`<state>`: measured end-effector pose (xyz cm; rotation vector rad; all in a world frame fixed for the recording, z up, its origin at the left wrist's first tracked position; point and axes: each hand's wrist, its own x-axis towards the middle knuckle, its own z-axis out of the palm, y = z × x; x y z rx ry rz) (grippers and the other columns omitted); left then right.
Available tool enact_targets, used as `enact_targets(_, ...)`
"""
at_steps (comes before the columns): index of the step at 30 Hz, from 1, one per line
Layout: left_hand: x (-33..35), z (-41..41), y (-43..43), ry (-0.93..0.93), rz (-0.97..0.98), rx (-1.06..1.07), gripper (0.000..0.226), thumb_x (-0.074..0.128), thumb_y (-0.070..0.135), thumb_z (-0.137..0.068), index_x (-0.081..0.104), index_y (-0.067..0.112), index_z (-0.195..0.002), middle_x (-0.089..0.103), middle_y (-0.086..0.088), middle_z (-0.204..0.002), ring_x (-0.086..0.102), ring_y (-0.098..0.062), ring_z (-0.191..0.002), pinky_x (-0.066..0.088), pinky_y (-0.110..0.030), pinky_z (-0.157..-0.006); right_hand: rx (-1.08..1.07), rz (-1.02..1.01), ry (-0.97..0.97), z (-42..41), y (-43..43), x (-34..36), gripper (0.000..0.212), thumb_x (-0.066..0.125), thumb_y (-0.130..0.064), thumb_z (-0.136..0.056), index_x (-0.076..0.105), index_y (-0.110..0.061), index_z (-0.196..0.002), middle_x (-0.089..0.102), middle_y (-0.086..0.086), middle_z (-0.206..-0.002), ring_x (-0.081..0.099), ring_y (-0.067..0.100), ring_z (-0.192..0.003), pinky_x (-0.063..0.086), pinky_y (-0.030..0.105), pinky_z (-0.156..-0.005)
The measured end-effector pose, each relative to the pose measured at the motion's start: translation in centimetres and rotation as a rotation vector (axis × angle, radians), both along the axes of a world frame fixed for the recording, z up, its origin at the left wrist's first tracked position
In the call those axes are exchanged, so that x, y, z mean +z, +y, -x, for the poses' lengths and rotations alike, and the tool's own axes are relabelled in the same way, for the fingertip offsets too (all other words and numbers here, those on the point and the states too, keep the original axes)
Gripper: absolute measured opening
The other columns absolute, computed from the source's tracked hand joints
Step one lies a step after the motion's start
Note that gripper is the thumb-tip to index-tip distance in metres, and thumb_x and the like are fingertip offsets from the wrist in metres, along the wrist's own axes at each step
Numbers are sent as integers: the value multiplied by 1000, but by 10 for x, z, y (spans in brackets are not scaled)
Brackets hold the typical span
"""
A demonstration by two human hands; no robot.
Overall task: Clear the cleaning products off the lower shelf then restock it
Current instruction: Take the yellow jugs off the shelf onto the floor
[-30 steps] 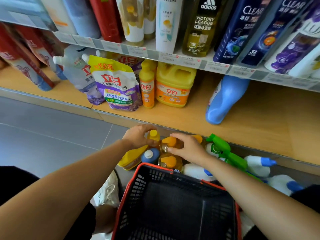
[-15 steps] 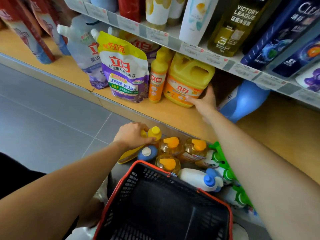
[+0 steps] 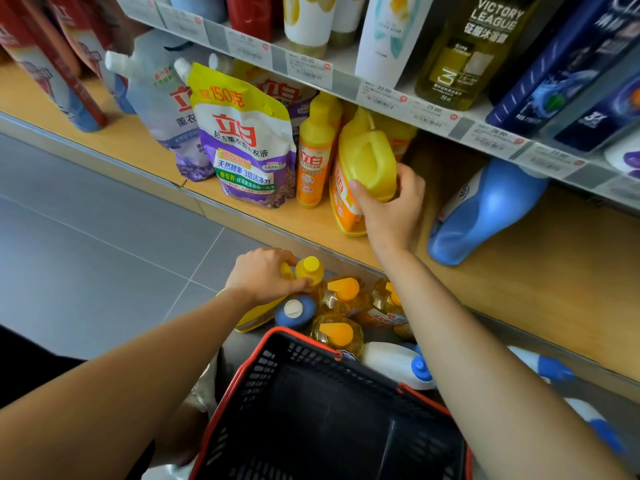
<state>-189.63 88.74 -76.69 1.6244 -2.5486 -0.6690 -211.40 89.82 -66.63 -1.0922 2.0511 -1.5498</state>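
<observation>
Grips a yellow-capped bottle (image 3: 309, 268) with the left hand (image 3: 265, 275), down among the bottles on the floor, just beside the basket (image 3: 301, 336). Clasps the yellow jug (image 3: 363, 161) with the right hand (image 3: 391, 206), tilted on the lower shelf (image 3: 554, 271) just beside a slim orange bottle (image 3: 313, 157). May topple that slim bottle while dragging the jug out, or drop a heavy jug from a one-handed hold. Half a second ago stood upright, hand flat against its side; now leans left, fingers curled round it.

The left arm (image 3: 121, 386) and right arm (image 3: 467, 358) were bare along all their visible length, as were the left hand (image 3: 263, 275) and right hand (image 3: 391, 209). A black garment (image 3: 31, 372) covered the body at the lower left. Under the left arm showed a bare leg (image 3: 183, 441) and a pale off-white shoe (image 3: 206, 386).
</observation>
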Motion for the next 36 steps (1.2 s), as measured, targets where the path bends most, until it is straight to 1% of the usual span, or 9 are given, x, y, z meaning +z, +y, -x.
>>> enact_targets(6, 2, 0, 1, -5, 8, 15, 70, 44, 93, -64, 66, 40, -105, 73, 9, -105, 67, -20, -97, 50, -33, -74, 29, -121, 32, 0, -2, 16, 29, 78, -31, -84, 69, -11, -103, 58, 0, -113, 49, 28, -114, 51, 50, -94)
enact_targets(14, 24, 6, 2, -25, -173, 15, 69, 60, 79, -76, 58, 37, -130, 66, 6, -129, 62, -22, -116, 49, -36, -85, 89, -296, -47, 32, 24, 38, 27, 84, -30, -79, 65, -20, -95, 62, 16, -114, 61, 34, -108, 60, 32, -62)
enact_targets(18, 64, 15, -3, 13, -95, -37, 69, 62, 69, -79, 55, 33, -138, 62, 8, -137, 60, -20, -123, 50, -37, -95, 174, -277, -16, 45, 37, 66, 20, 81, -32, -82, 64, -24, -77, 69, 9, -96, 65, 28, -98, 57, 40, -75)
enact_targets(21, 107, 24, -7, 156, -31, -96, 56, 65, 58, -87, 57, 30, -135, 65, 7, -130, 61, -19, -119, 51, -36, -93, 216, -268, 75, 49, 53, 92, 24, 80, -40, -82, 63, -24, -75, 68, 0, -82, 65, 17, -82, 50, 36, -69)
enact_targets(24, 155, 36, -6, 433, -3, -130, 57, 66, 45, -93, 47, 26, -143, 63, 5, -127, 61, -15, -114, 53, -36, -93, 287, -248, 133, 55, 76, 122, 28, 80, -43, -81, 65, -21, -76, 69, 2, -79, 67, 21, -81, 53, 40, -69)
enact_targets(27, 205, 45, 5, 673, -60, -225, 59, 67, 37, -95, 41, 29, -147, 58, 15, -125, 58, 0, -112, 53, -21, -91, 383, -206, 167, 61, 103, 154, 28, 81, -44, -80, 67, -20, -76, 70, 1, -76, 68, 17, -77, 54, 41, -68)
enact_targets(29, 231, 48, 15, 731, -75, -290, 48, 66, 32, -96, 49, 27, -140, 60, 14, -122, 59, 0, -111, 55, -21, -90, 444, -147, 137, 63, 121, 174, 21, 82, -40, -80, 68, -25, -76, 68, -7, -72, 65, 9, -73, 52, 36, -67)
enact_targets(32, 260, 48, 33, 809, -78, -349, 31, 67, 24, -95, 58, 20, -125, 65, 11, -111, 64, 3, -98, 55, -15, -72, 485, -51, 67, 60, 148, 195, 16, 79, -39, -77, 68, -30, -71, 66, -13, -69, 62, 2, -69, 49, 21, -62)
enact_targets(36, 274, 46, 59, 881, -201, -393, 28, 66, 17, -93, 62, 14, -121, 68, 2, -113, 66, -2, -105, 54, -18, -85, 478, -21, 50, 60, 177, 201, 19, 77, -33, -80, 64, -22, -72, 61, -15, -63, 56, -1, -65, 43, 16, -60)
